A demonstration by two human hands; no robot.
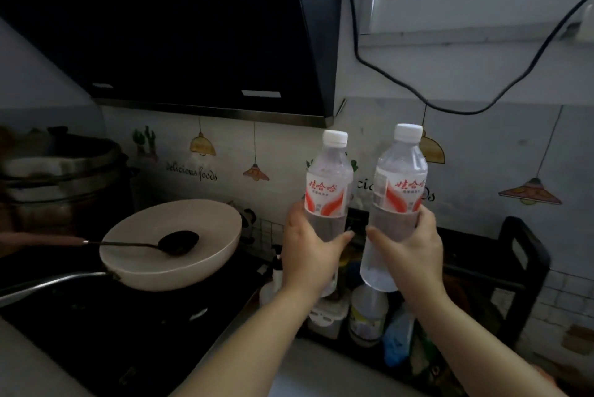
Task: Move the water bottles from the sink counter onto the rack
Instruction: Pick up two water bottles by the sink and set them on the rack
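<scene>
You have two clear plastic water bottles with white caps and red-and-white labels in the air, both upright and just beside each other without touching: the left bottle (328,191) in your left hand (310,255), the right bottle (398,191) in your right hand (414,255). Each hand is wrapped snugly around the lower half of its bottle, below the label, thumb across the front and fingers curled behind. Both bottles hang above the black metal rack (522,268), which stands against the tiled wall, and this puts you in the carrying step, with the lift from the counter done and the set-down not yet made. Below the bottles, the rack's lower level already holds a white jar (368,313), a blue item (397,337) and other containers (too dim to name), so I judge free space there to be tight. Your next move calls for finding an open spot on the rack, likely its upper shelf, which runs dark behind your hands, lowering each bottle until its base sits flat, and only then loosening your grip. Left of the rack, a cream frying pan (173,245) sits on the black stove with a dark ladle (178,240) resting in it; keep your left elbow away from its handle as you lower.
</scene>
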